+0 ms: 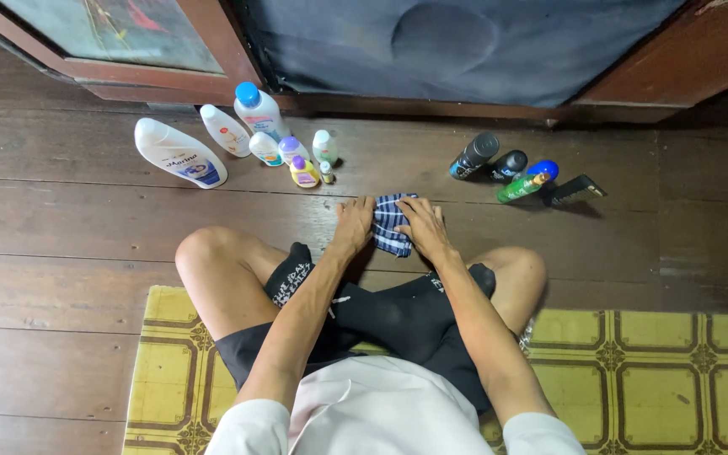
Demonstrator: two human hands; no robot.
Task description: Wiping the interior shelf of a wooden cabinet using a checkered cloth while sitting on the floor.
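Folded cloth (392, 223) lying on floor (61, 219) between both hands, bottles (238, 139) standing far left, spray cans (520, 173) lying far right, mat (659, 371) behind

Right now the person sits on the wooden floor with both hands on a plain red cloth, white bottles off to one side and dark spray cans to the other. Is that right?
Not quite: the cloth is blue and white checked, not plain red. The head view shows the left hand and right hand both on it, with white bottles on one side and dark spray cans on the other, on the wooden floor.
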